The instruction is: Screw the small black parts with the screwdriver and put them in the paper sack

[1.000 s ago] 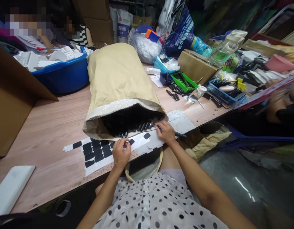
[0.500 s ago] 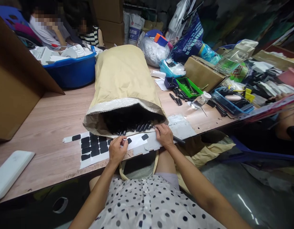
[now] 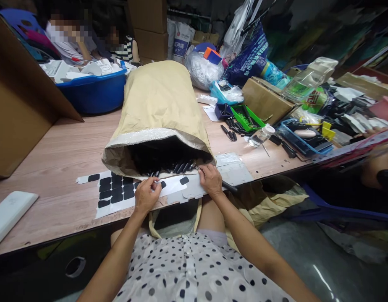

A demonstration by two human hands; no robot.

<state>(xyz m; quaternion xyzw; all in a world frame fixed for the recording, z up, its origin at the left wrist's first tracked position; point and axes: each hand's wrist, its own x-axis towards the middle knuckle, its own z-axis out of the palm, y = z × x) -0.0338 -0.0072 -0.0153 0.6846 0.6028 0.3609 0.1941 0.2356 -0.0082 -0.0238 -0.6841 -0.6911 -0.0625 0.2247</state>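
A big tan paper sack (image 3: 156, 105) lies on the wooden table (image 3: 64, 155) with its open mouth toward me, full of slim black parts (image 3: 178, 167). In front of it lies a white backing sheet (image 3: 131, 197) with several black rectangular pads (image 3: 114, 193). My left hand (image 3: 145, 195) rests on this sheet, its fingers pinched at a pad near the sack's mouth. My right hand (image 3: 210, 180) is closed round a thin black tool (image 3: 227, 186) that points into the sack's mouth.
A brown cardboard box (image 3: 14, 105) stands at the left, a white flat object (image 3: 9, 214) near the front edge. A blue tub (image 3: 93, 92) of white parts, a green tray (image 3: 246, 117), a small bottle (image 3: 260, 135) and clutter fill the back and right. Two people sit behind.
The view has drifted, so everything sits slightly lower left. My left hand's fingers have curled tighter over a pad on the sheet; my right hand keeps its hold on the tool.
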